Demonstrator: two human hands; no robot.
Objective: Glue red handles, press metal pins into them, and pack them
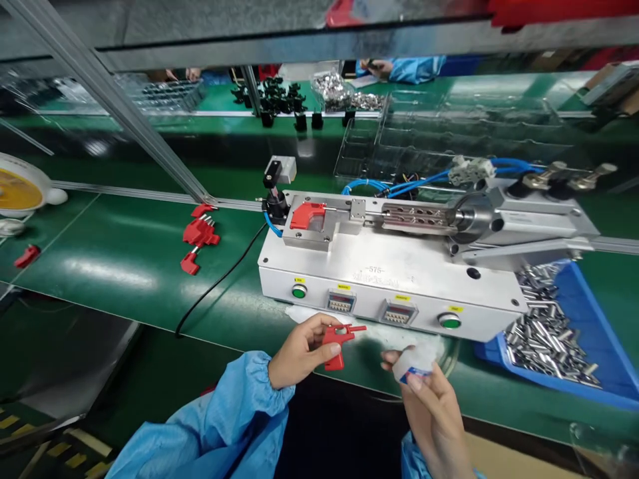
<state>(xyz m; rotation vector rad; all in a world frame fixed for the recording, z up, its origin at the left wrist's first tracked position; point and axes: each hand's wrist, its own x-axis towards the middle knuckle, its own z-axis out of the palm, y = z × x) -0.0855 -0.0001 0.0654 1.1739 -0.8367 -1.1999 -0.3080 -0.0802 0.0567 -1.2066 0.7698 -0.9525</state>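
Observation:
Between the thumb and fingers of my left hand (302, 352) is a red gun-shaped part (335, 346), held over the table's front edge. My right hand (432, 399) pinches a crumpled white cloth or wipe (417, 359) with a blue patch on it. The two hands are apart, both in front of a white machine (369, 266). Another red part (307, 215) lies in the machine's metal fixture, with a thin rod running from it to the right. A flat white sheet (302, 313) lies partly under the machine's front edge.
Several red parts (200, 231) lie left of the machine, beside a black cable (219, 286). A blue bin (604, 332) of metal tubes stands at the right. Clear trays (449, 133) lie behind. A metal post (120, 106) slants across the left. Another person's blue sleeve (417, 69) shows beyond.

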